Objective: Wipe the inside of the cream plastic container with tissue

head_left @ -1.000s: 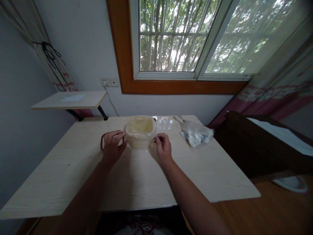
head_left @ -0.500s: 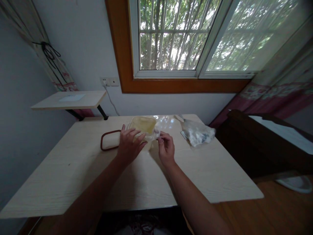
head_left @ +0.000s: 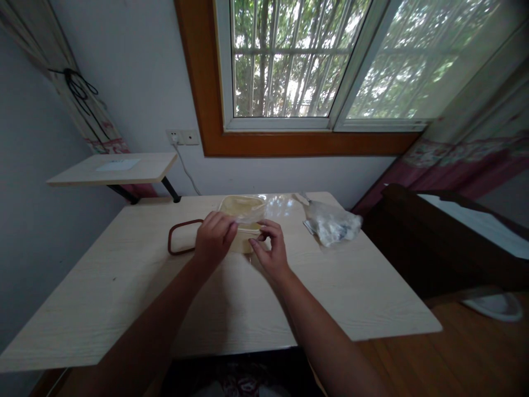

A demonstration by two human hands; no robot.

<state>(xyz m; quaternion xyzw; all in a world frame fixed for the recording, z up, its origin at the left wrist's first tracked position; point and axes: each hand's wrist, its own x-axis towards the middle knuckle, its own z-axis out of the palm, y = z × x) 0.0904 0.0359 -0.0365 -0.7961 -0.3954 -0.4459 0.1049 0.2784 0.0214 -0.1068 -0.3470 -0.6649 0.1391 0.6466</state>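
Observation:
A pale yellow, clear-walled container [head_left: 242,242] stands near the back of the table, with clear plastic film [head_left: 249,214] across its top. My left hand [head_left: 215,237] is at the container's left side, its fingers closed on the film's near edge. At the right side is my right hand [head_left: 270,245], thumb and forefinger curved with a gap between them, close to the container's rim. Whether the right fingertips touch the film is too small to tell. A dark red rectangular ring [head_left: 170,238] lies left of my left hand, partly hidden by it.
A crumpled clear plastic bag [head_left: 334,223] lies on the table [head_left: 330,298] at the back right. A small raised shelf [head_left: 144,172] with a paper on it stands at the back left. A cord hangs from the wall socket [head_left: 182,137] behind the table.
My left hand has gone from spread fingers over the container to closed fingers at its edge. My right hand's fingers have moved left and parted. The near side of the container now shows more.

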